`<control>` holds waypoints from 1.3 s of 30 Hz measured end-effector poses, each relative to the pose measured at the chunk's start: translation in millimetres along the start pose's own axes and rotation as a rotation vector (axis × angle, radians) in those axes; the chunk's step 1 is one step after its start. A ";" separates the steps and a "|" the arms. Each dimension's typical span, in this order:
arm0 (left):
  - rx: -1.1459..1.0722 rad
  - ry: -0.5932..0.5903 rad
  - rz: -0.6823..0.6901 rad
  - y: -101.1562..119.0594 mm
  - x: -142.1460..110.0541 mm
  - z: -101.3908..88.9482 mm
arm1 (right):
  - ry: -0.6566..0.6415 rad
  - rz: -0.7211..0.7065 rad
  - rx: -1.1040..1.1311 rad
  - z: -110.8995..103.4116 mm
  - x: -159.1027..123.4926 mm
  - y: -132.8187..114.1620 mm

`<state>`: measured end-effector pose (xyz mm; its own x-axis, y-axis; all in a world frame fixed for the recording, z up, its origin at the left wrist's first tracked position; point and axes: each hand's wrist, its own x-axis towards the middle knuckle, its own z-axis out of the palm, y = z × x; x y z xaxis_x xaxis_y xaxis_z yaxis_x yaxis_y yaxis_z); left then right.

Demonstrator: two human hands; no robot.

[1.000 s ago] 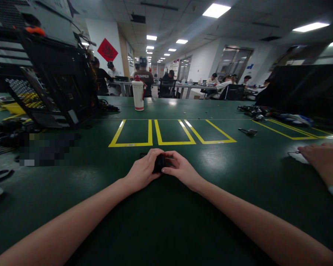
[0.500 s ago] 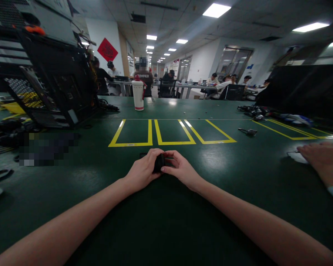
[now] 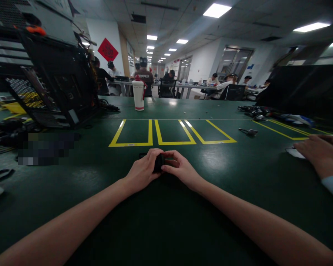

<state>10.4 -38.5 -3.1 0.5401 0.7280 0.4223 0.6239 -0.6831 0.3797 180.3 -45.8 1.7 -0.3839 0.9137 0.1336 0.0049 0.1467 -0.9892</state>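
Observation:
Between my two hands, low over the green table [image 3: 161,229], is a small black boxy object [image 3: 158,163] whose kind I cannot make out. My left hand [image 3: 145,168] wraps round it from the left, fingers over its top. From the other side my right hand [image 3: 180,168] pinches its right edge, thumb at the near side and fingers behind. A dark part of it, or another dark piece, shows just behind my left fingers. Most of the object is covered by my hands.
Yellow tape outlines [image 3: 174,142] lie ahead. A white cup [image 3: 139,95] stands beyond them. An open computer case [image 3: 58,81] is at left. At right lies a small dark metal tool [image 3: 248,132], and a co-worker's hand [image 3: 319,151] rests on a white item [image 3: 295,152].
My hands and the black object keep almost the same place and hold. At the right edge, the co-worker's hand and sleeve have come slightly further into view, towards the left.

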 end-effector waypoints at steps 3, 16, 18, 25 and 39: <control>0.007 -0.003 -0.007 -1.4 -0.1 0.4 | -0.028 0.016 0.009 -1.3 0.2 -0.5; 0.005 0.023 0.009 -1.2 1.2 2.1 | -0.005 -0.008 0.039 0.4 1.5 0.3; 0.007 0.022 0.006 -1.5 0.9 1.9 | -0.007 0.020 0.026 -0.7 1.4 -0.2; 0.016 0.008 -0.008 0.1 0.6 0.8 | -0.062 -0.012 0.093 -1.2 0.4 0.1; 0.035 -0.015 -0.025 1.7 1.2 -2.1 | -0.052 0.018 0.090 -2.2 0.6 -0.5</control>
<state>10.9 -39.0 -0.2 0.5322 0.7461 0.4002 0.6568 -0.6621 0.3608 182.1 -44.5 2.5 -0.4319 0.8945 0.1151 -0.0704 0.0938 -0.9931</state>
